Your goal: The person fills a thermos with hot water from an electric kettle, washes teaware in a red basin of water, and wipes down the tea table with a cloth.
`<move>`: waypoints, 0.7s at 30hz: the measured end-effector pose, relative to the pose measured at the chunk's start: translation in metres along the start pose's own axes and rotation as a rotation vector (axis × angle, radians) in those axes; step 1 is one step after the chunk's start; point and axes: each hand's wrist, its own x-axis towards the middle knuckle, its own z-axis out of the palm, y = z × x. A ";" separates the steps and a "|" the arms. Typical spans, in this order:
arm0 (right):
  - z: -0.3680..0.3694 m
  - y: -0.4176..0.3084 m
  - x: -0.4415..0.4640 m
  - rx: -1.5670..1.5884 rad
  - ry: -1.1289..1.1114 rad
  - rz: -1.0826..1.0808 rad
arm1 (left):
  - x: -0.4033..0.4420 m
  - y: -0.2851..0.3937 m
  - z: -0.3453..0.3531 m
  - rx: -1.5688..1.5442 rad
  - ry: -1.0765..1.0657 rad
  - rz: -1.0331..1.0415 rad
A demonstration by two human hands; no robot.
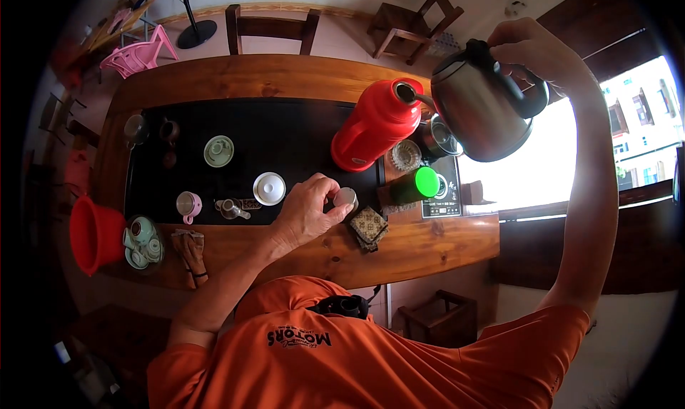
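Observation:
A steel kettle [478,109] is tilted in the air at the upper right, its handle in my right hand [524,48]. Its spout meets the open mouth of a red thermos flask [378,127], which stands on the black tray [285,134]. Whether water flows is hidden. My left hand [314,209] pinches a small pale stopper [345,198] above the tray's front edge. A folded patterned cloth [369,225] lies just right of it on the wooden table [428,248]. Left of that hand sits a white lidded bowl [269,188].
Right of the flask are a green-lidded jar [426,182], a glass ashtray [404,155] and a hot plate [442,208]. Leftward stand a pink cup [188,205], a glass pitcher [232,209], a bowl of cups [143,245] and a red bucket [95,234].

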 end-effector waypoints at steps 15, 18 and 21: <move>0.060 0.115 -0.057 0.417 0.335 -0.094 | 0.004 0.004 0.003 0.039 -0.067 -0.071; 0.095 0.152 -0.088 0.234 0.667 -0.165 | 0.004 0.000 0.008 0.028 -0.048 -0.060; 0.124 0.174 -0.123 0.605 0.939 0.088 | 0.006 0.004 0.008 0.010 -0.054 -0.069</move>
